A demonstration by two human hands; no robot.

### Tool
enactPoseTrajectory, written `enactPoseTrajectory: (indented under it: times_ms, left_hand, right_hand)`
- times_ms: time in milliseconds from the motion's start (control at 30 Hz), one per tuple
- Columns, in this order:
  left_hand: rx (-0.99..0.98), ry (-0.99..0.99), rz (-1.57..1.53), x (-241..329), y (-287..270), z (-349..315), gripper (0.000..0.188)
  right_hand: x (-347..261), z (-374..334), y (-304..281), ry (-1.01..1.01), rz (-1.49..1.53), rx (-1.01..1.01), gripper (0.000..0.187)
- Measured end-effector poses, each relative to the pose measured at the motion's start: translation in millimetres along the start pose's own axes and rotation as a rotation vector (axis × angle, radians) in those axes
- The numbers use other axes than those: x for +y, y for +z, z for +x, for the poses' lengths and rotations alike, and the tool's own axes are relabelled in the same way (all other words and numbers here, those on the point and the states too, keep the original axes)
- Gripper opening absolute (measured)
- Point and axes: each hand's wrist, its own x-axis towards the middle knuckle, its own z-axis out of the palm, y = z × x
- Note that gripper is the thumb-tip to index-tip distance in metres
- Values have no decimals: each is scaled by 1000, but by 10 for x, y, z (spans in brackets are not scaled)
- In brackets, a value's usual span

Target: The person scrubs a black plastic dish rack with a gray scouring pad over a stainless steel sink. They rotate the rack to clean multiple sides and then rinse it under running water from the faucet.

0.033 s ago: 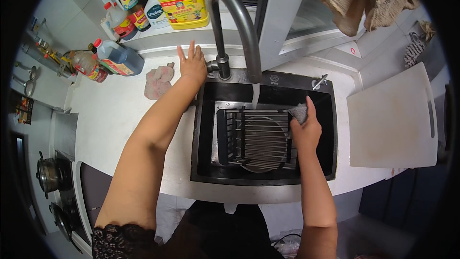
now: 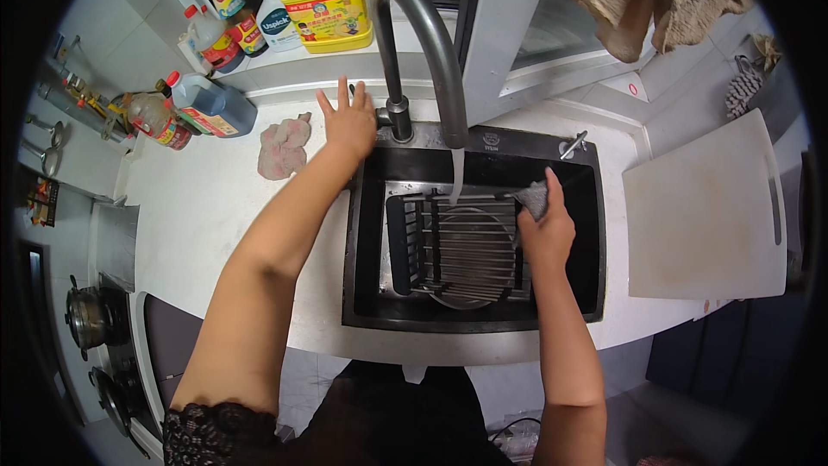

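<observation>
My left hand (image 2: 349, 125) is open, fingers spread, with its edge against the side lever of the dark tall faucet (image 2: 448, 69); whether it presses the lever I cannot tell. A stream of water (image 2: 457, 174) falls from the spout. In the black sink (image 2: 474, 325) sits a slatted metal drain rack with black ends (image 2: 401, 246), over a round, plate-like piece (image 2: 457, 302) partly hidden by its bars. My right hand (image 2: 549, 233) pinches a crumpled grey scrubbing cloth (image 2: 533, 197) at the rack's far right corner, index finger stretched out.
A pinkish-grey rag (image 2: 285, 147) lies on the white counter (image 2: 207, 233). Bottles, including a big yellow jug (image 2: 326, 13), line the sill and back left. A white cutting board (image 2: 703, 216) leans at the right. Brown cloths (image 2: 655, 0) hang above. Pots (image 2: 88, 319) stand at far left.
My left hand has shifted slightly right, closer to the faucet lever. The right hand keeps its grip on the grey scrubbing cloth at the rack's corner.
</observation>
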Motion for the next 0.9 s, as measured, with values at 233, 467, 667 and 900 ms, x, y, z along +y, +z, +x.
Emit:
enactPoseTrajectory:
  times_ms: [233, 467, 667, 900]
  left_hand:
    - [-1093, -635, -2397, 1411, -521, -866, 17]
    - [-1109, -1102, -2665, 1667, -293, -799, 35]
    - [-487, -984, -2051, 1451, -152, -803, 43]
    - [-258, -575, -1235, 1086, 628, -1169, 64]
  right_hand:
    - [-136, 26, 97, -93, -151, -65, 70]
    - [-59, 34, 70, -184, -198, -60, 74]
    - [-28, 9, 107, -377, -90, -11, 74]
    - [-112, 9, -17, -736, 19, -139, 68]
